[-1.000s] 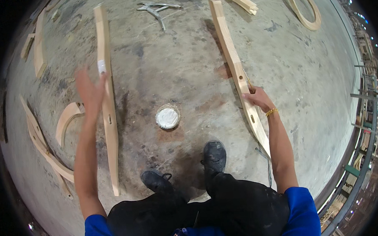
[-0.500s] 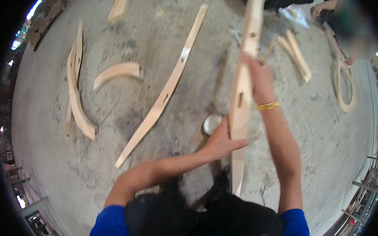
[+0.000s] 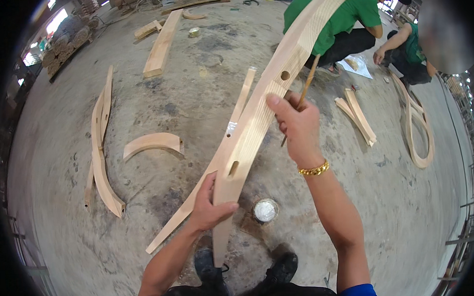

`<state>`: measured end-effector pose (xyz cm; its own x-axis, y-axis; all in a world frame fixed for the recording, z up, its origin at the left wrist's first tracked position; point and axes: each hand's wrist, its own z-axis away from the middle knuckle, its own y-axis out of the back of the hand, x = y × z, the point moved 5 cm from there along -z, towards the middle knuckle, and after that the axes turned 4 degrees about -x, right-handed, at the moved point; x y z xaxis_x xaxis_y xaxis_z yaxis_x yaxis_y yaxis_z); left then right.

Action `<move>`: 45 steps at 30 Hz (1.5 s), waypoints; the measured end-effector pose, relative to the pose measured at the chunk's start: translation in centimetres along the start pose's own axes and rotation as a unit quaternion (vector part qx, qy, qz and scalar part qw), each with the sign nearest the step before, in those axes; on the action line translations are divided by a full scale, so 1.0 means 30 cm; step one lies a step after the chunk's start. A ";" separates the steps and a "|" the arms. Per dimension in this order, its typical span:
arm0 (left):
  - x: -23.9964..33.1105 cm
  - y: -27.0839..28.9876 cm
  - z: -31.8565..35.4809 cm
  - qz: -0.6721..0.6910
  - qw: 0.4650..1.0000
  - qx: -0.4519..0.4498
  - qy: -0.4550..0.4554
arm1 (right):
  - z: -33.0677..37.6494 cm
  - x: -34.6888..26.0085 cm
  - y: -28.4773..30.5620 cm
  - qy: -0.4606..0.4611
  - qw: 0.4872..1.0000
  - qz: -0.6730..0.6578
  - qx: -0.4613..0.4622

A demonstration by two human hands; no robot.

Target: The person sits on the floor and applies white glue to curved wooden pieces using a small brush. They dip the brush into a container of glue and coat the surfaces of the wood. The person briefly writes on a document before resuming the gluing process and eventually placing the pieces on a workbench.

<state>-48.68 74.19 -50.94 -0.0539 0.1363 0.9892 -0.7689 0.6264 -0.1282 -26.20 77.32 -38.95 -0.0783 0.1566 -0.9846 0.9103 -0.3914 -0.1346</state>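
Swung over since half a second ago, the long pale curved wooden beam (image 3: 257,126) now slants more strongly, its far end toward the upper right and its narrow end toward the left shoe (image 3: 209,265). It is held up over the grey concrete floor (image 3: 192,97), with a round hole and an oval slot showing on its face. The left hand (image 3: 207,207) grips it below the slot, thumb across the face. The right hand (image 3: 299,124) is curled around a thin brown stick (image 3: 309,81), its thumb at the beam's edge; whether that thumb presses the wood cannot be told. A gold chain bracelet (image 3: 314,169) circles the right wrist. Partly behind the beam, a similar slender pale wooden piece (image 3: 171,225) lies on the floor. Just right of the beam's lower part stands a small round container with white contents (image 3: 265,211). Farther left lie a short arched wooden block (image 3: 152,142) and crossed curved wooden pieces (image 3: 98,154). Beyond the beam's upper part, a co-worker in a green shirt (image 3: 347,16) crouches.
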 end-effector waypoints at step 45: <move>-0.450 0.031 0.135 -0.471 0.881 0.026 0.013 | 0.517 0.696 0.364 0.023 0.732 0.550 -0.402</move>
<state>-51.24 69.84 -64.14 0.6391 -0.4078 0.6521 -0.4926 0.4341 0.7542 -24.20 62.26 -62.71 0.8782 0.1853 -0.4409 0.3591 0.3536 0.8637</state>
